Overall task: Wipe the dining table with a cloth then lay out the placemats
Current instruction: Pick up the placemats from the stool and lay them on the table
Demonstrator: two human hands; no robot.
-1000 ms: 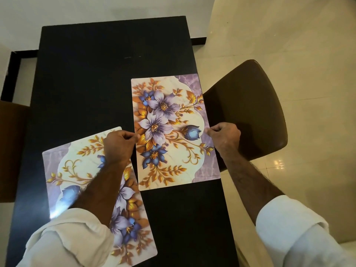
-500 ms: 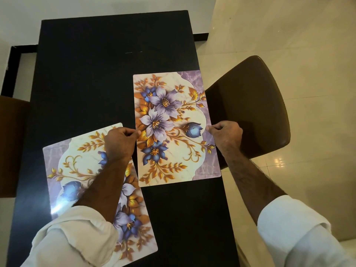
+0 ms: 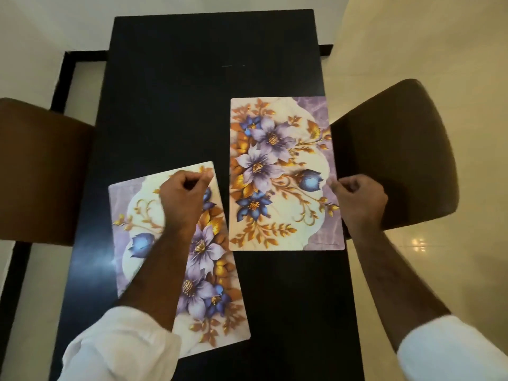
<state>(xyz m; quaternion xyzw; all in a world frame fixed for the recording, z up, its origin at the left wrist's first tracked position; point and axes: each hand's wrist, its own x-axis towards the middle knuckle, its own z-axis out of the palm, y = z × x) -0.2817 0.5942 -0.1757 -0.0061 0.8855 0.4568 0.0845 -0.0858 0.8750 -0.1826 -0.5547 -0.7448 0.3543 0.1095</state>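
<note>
Two floral placemats lie on the black dining table (image 3: 178, 105). The right placemat (image 3: 283, 174) sits square along the table's right edge. My right hand (image 3: 360, 202) pinches its right edge at mid-length. The left placemat (image 3: 137, 215) lies tilted near the left side, partly hidden under my forearm. My left hand (image 3: 184, 199) is over its far right corner with the fingers closed, and seems to pinch that edge. A narrow strip of bare table separates the two mats. No cloth is in view.
A brown chair (image 3: 398, 160) stands tucked against the table's right side, and another brown chair (image 3: 41, 171) stands at the left. Glossy tiled floor (image 3: 439, 270) surrounds the table. The far half of the tabletop is bare.
My left hand let go of the right placemat's left edge and shifted left onto the tilted placemat's corner. The right placemat now lies squarer to the table edge. The view shifted.
</note>
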